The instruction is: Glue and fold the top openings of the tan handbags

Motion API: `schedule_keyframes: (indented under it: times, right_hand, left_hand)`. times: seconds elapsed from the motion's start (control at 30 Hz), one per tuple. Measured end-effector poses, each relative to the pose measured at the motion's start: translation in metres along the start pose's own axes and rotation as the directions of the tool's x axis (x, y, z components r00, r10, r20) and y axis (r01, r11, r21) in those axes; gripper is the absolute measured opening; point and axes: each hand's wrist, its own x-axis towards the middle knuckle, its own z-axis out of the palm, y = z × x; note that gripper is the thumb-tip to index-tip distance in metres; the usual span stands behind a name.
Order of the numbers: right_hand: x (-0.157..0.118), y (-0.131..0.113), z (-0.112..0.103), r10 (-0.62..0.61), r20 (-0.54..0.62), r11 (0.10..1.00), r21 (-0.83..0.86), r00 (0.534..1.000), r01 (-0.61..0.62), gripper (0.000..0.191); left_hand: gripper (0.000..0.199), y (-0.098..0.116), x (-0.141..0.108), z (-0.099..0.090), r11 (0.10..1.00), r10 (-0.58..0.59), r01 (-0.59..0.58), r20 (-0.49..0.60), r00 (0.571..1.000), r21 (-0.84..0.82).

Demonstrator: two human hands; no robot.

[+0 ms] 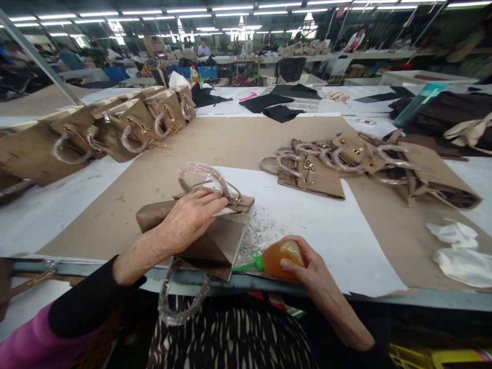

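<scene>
A brown handbag (207, 246) lies on its side at the table's front edge, its edge seam facing right. My left hand (196, 212) is closed on its upper edge, beside a plastic-wrapped handle (203, 177); my fingertips are partly hidden. A second wrapped handle (182, 302) hangs below the table edge. In my right hand (307, 264) is a squeeze bottle (282, 258) of amber liquid, held tilted nearly flat with my fingers wrapped round it. Its green nozzle (246, 266) points left, with the tip close to the handbag's lower right corner; I cannot tell whether they touch.
Several brown handbags (130, 128) stand in a row at the left. More handbags (311, 171) lie piled at the right. White crumpled cloths (461, 256) rest near the right front edge. Black pieces (265, 101) and a teal bottle (421, 105) are farther back. People work in the background.
</scene>
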Motion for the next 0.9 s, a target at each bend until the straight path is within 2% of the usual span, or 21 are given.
schedule_keyframes:
  times: [0.1, 0.3, 0.7, 0.9]
  right_hand:
    - [-0.004, 0.001, 0.002, 0.01, -0.015, 1.0, 0.006, 1.0, -0.01, 0.042]
    - [0.0, -0.002, 0.007, -0.02, -0.117, 0.999, 0.048, 0.993, 0.025, 0.041]
    - [-0.011, -0.003, 0.011, 0.046, -0.015, 0.996, 0.077, 0.999, -0.045, 0.04]
    - [-0.011, -0.006, 0.013, 0.113, -0.116, 0.986, 0.135, 0.987, -0.097, 0.038]
  left_hand:
    - [0.023, -0.001, -0.001, 0.002, 1.0, 0.008, -0.009, -0.018, 1.0, -0.005]
    - [0.024, -0.001, 0.002, 0.001, 1.0, 0.017, -0.017, -0.022, 1.0, -0.002]
    - [0.024, 0.0, 0.004, 0.003, 1.0, 0.029, -0.029, -0.026, 0.999, -0.009]
    - [0.022, 0.001, 0.004, 0.002, 1.0, 0.027, -0.027, -0.023, 0.999, 0.002]
